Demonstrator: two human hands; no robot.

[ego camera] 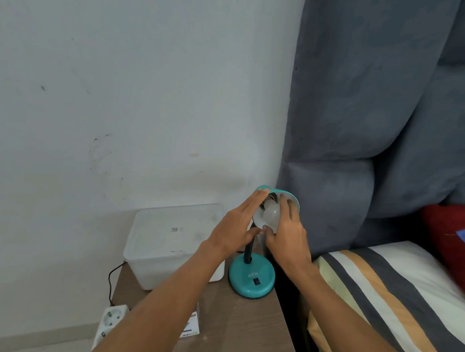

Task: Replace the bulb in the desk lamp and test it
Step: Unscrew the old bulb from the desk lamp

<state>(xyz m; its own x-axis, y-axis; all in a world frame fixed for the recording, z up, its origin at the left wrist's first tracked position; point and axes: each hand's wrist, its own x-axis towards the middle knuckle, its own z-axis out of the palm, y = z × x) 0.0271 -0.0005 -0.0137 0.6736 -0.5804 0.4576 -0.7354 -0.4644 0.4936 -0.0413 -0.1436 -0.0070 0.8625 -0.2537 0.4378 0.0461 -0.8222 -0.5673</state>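
Note:
A teal desk lamp stands on a brown bedside table (242, 330), its round base (251, 277) carrying a black switch. A black gooseneck rises to the teal shade (290, 197), which faces me. Inside the shade sits a white bulb (271, 215). My right hand (287, 232) wraps its fingers around the bulb from the right. My left hand (236, 227) presses flat against the shade's left rim, fingers extended. A small bulb box (191, 329) lies on the table, partly hidden under my left forearm.
A white lidded plastic box (168, 243) stands left of the lamp. A white power strip (110, 321) with a black cord hangs off the table's left side. A grey padded headboard (374, 104) and a bed with a striped pillow (401, 300) lie to the right.

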